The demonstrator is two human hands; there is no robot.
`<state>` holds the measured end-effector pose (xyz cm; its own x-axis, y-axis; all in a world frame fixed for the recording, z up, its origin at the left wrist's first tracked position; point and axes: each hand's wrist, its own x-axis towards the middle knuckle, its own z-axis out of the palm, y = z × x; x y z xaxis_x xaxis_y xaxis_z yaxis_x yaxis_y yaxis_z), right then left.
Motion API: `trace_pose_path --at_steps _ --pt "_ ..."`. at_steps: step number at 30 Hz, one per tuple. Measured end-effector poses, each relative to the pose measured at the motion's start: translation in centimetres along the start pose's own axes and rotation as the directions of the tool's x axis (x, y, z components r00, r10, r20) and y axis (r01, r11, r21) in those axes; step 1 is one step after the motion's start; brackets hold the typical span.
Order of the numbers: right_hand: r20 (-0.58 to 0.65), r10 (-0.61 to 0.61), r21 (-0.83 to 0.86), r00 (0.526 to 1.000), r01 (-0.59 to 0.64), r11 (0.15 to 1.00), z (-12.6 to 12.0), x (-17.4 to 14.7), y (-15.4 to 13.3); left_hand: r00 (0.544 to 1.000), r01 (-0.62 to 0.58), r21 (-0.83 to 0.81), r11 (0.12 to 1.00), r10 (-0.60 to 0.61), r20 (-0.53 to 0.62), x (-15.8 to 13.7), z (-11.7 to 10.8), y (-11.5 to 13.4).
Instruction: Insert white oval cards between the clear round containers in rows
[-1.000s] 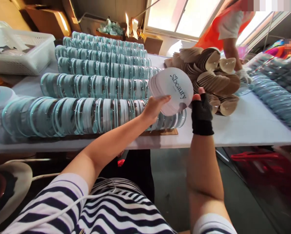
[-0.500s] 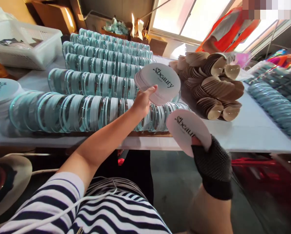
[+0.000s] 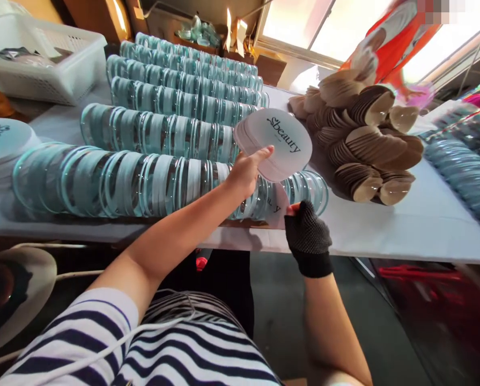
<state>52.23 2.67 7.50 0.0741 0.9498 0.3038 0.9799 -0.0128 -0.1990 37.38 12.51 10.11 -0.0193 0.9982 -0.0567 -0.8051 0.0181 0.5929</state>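
My bare left hand (image 3: pixel 245 171) grips a stack of rounded white cards (image 3: pixel 280 142) printed "beauty", its thumb on the top one. In a black fingerless glove, my right hand (image 3: pixel 307 225) pinches the edge of a single white card (image 3: pixel 278 206). That card stands upright among the clear, round glassy pieces of the front row (image 3: pixel 163 182), partly hidden behind the left hand and its stack. White bands show between the pieces in this row.
More rows of clear pieces (image 3: pixel 175 110) lie behind. To the right is a pile of brown rounded pieces (image 3: pixel 368 139). A white basket (image 3: pixel 79 64) and another card stack (image 3: pixel 6 139) stand left. A person in an orange vest (image 3: pixel 400 48) is across the table (image 3: pixel 384 230).
My right hand has moved left and away from me, bringing its card from the table's front edge into the front row. My left hand with the stack has shifted slightly right.
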Motion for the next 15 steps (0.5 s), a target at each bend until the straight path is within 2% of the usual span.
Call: trace_pose_path --at_steps 3,5,8,10,12,13,14,15 --pt "0.018 -0.034 0.066 0.999 0.033 0.997 1.3 0.8 -0.3 1.0 0.008 -0.022 1.0 -0.008 0.002 0.0 0.0 0.0" --pt "0.055 -0.014 0.064 0.998 0.011 0.998 2.1 1.2 -0.6 1.0 0.015 -0.034 0.999 -0.015 -0.005 -0.2 0.1 0.0" --pt "0.241 0.014 0.263 0.971 -0.079 0.961 2.4 0.8 -0.2 0.999 0.033 -0.056 0.998 -0.034 -0.004 -0.4 0.1 0.1" --pt "0.428 -0.068 0.497 0.901 -0.172 0.851 2.2 0.1 0.6 1.0 0.022 -0.053 0.998 -0.022 -0.007 -0.5 0.1 -0.1" --pt "0.526 -0.176 0.675 0.832 -0.282 0.682 1.6 -0.3 1.6 1.0 -0.011 -0.009 1.0 0.011 0.0 -0.4 0.0 -0.4" --pt "0.508 -0.174 0.719 0.844 -0.305 0.624 1.2 -0.1 2.0 1.0 -0.026 0.023 0.999 0.026 0.01 -0.3 0.0 -0.6" --pt "0.44 -0.124 0.752 0.889 -0.289 0.593 0.8 0.3 2.3 0.999 -0.036 0.055 0.998 0.035 0.025 -0.2 0.0 -0.8" --pt "0.32 -0.05 0.757 0.946 -0.223 0.615 0.3 1.0 2.6 0.998 -0.043 0.083 0.996 0.04 0.041 0.0 -0.1 -0.9"
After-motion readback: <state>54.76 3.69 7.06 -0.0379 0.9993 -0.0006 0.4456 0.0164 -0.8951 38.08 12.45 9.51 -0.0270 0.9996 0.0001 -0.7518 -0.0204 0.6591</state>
